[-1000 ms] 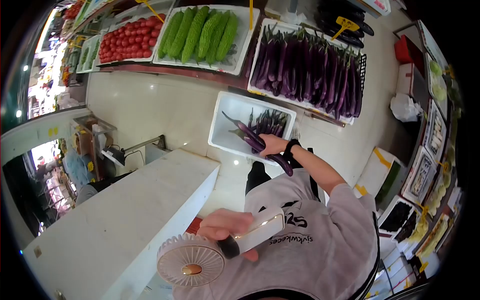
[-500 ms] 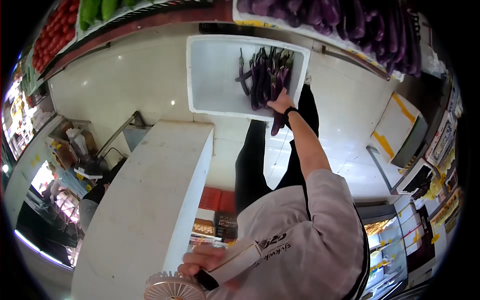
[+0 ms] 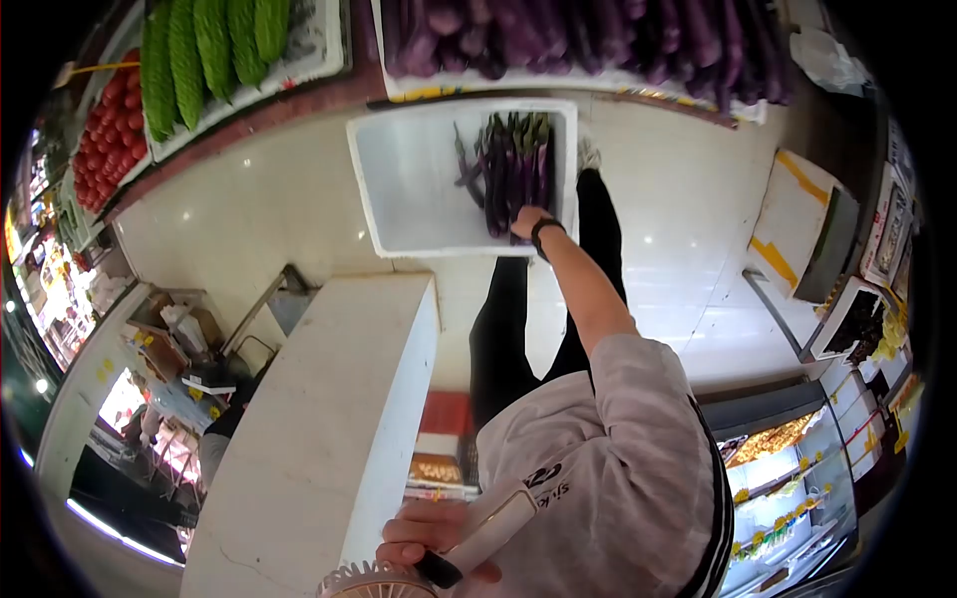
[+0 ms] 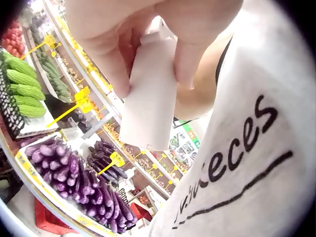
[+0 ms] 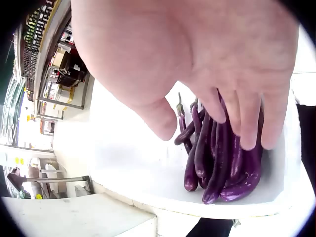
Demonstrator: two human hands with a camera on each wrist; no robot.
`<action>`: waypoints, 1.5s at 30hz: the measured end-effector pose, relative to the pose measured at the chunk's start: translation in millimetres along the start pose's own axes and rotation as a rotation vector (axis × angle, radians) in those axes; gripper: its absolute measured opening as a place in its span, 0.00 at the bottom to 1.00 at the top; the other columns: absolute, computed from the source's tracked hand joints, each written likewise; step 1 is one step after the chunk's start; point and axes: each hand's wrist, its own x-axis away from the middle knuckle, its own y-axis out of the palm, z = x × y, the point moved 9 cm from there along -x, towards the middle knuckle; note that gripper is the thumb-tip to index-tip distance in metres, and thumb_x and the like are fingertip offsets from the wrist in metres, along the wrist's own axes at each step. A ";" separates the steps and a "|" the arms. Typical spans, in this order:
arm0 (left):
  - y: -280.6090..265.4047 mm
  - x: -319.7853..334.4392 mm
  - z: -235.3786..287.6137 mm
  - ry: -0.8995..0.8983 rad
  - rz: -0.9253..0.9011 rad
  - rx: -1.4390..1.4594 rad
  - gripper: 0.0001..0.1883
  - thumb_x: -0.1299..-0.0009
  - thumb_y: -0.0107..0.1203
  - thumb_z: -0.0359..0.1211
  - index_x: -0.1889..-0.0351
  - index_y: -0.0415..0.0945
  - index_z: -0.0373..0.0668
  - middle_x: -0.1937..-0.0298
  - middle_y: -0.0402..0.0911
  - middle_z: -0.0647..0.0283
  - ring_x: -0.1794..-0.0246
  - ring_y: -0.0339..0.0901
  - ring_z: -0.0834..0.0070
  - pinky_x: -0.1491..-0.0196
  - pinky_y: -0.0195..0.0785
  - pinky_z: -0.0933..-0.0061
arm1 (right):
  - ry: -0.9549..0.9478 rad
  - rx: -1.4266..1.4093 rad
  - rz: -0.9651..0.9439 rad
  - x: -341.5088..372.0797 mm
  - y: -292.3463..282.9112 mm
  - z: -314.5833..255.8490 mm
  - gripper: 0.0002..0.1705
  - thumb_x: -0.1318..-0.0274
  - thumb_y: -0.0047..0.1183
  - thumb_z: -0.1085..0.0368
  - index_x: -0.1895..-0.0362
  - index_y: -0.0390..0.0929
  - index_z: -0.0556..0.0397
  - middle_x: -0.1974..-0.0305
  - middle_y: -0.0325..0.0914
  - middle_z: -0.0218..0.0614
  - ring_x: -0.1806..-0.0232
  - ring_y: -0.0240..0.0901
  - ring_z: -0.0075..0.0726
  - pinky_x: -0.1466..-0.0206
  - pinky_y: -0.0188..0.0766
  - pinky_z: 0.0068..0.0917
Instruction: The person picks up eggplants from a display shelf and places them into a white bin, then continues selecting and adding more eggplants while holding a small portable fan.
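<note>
Gripping a fan (image 3: 498,523) by its white handle, the left hand (image 3: 424,528) lies nearest, before the shirt (image 3: 588,439). Farther out, the right hand (image 3: 530,221), fingers straightened and thumb apart, is over the near ends of the eggplants (image 3: 508,164); contact cannot be told. A second ago it carried some above the box (image 3: 409,179); these now appear to lie among the others, so that handful seems set down. The eggplants occupy the box's right part, stems mostly pointing away. Beyond: a tray (image 3: 449,91) of display eggplants (image 3: 558,40), another of bitter melons (image 3: 211,40), then tomatoes (image 3: 110,145).
</note>
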 end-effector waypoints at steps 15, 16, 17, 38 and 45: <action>65.2 -9.1 203.0 0.440 -0.382 0.378 0.51 0.56 0.80 0.38 0.37 0.58 0.40 0.56 0.70 0.57 0.58 0.76 0.57 0.53 0.75 0.66 | -0.154 0.223 0.272 256.8 -235.3 68.8 0.23 0.48 0.50 0.55 0.56 0.82 0.60 0.51 0.78 0.58 0.47 0.74 0.63 0.43 0.72 0.47; 68.4 -8.5 216.8 0.464 -0.430 0.372 0.51 0.56 0.80 0.37 0.36 0.58 0.40 0.55 0.70 0.56 0.56 0.76 0.54 0.53 0.75 0.65 | -0.085 0.101 0.331 260.6 -245.3 88.3 0.24 0.48 0.50 0.54 0.56 0.82 0.61 0.50 0.77 0.58 0.46 0.74 0.62 0.42 0.71 0.46; 71.1 -10.3 230.5 0.489 -0.450 0.367 0.51 0.56 0.80 0.36 0.36 0.58 0.40 0.55 0.70 0.56 0.55 0.75 0.54 0.53 0.75 0.64 | -0.019 -0.017 0.390 259.1 -252.5 109.4 0.25 0.49 0.51 0.53 0.56 0.81 0.61 0.50 0.77 0.58 0.45 0.73 0.61 0.42 0.70 0.46; 116.1 -4.1 294.4 0.804 -0.374 0.334 0.52 0.55 0.80 0.40 0.36 0.58 0.38 0.53 0.70 0.54 0.57 0.75 0.56 0.53 0.75 0.66 | 0.379 -0.458 1.269 465.2 -468.0 129.2 0.43 0.53 0.62 0.39 0.44 0.63 0.58 0.46 0.67 0.55 0.43 0.68 0.57 0.46 0.72 0.49; 122.8 -10.6 289.3 0.777 -0.356 0.323 0.51 0.54 0.80 0.40 0.35 0.58 0.39 0.53 0.70 0.54 0.55 0.75 0.56 0.51 0.75 0.65 | 0.335 -0.359 1.180 457.6 -478.6 128.3 0.42 0.57 0.68 0.44 0.48 0.62 0.58 0.49 0.71 0.53 0.49 0.75 0.58 0.50 0.76 0.47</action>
